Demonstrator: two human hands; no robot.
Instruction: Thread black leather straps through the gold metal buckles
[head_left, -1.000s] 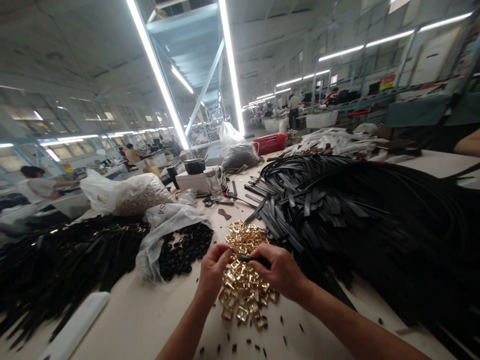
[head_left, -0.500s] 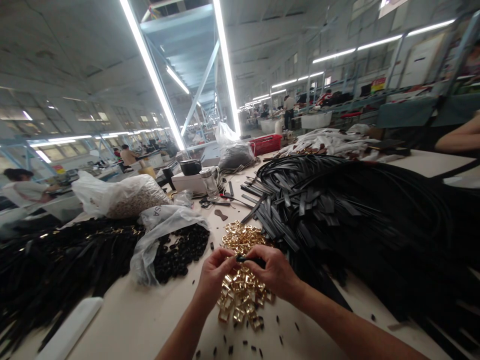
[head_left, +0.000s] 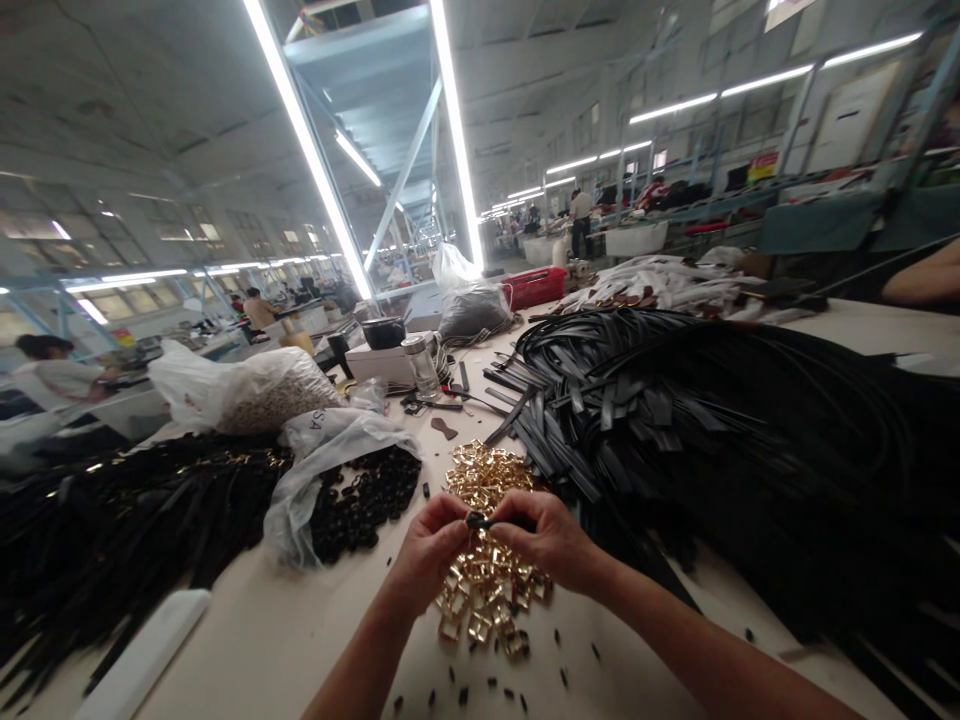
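Observation:
Over the gold buckles, my left hand (head_left: 433, 545) and my right hand (head_left: 546, 535) nearly meet at the fingertips. A narrow black strap (head_left: 487, 523) is pinched between my right thumb and fingers, its rear part hidden by the hand. My left thumb and forefinger close on a small black piece (head_left: 474, 520) at the strap's end, which looks like a strap loop; it is too small to be sure. Shiny gold metal buckles (head_left: 480, 590) lie heaped beneath and beyond both hands. Small black bits (head_left: 463, 694) are scattered on the pale table (head_left: 285, 640) nearer me.
A large pile of black straps (head_left: 645, 400) covers the right side. Left are black loops (head_left: 360, 510) in an open plastic bag (head_left: 289, 515), more black straps (head_left: 112, 530) and a white bar (head_left: 146, 655). Farther back stand a glass jar (head_left: 421, 365) and a red basket (head_left: 534, 288).
The small black piece at my left fingertips shows more fully and the strap's end has turned slightly. Both hands stay almost in place. The co-worker's arm at the right edge has drawn back.

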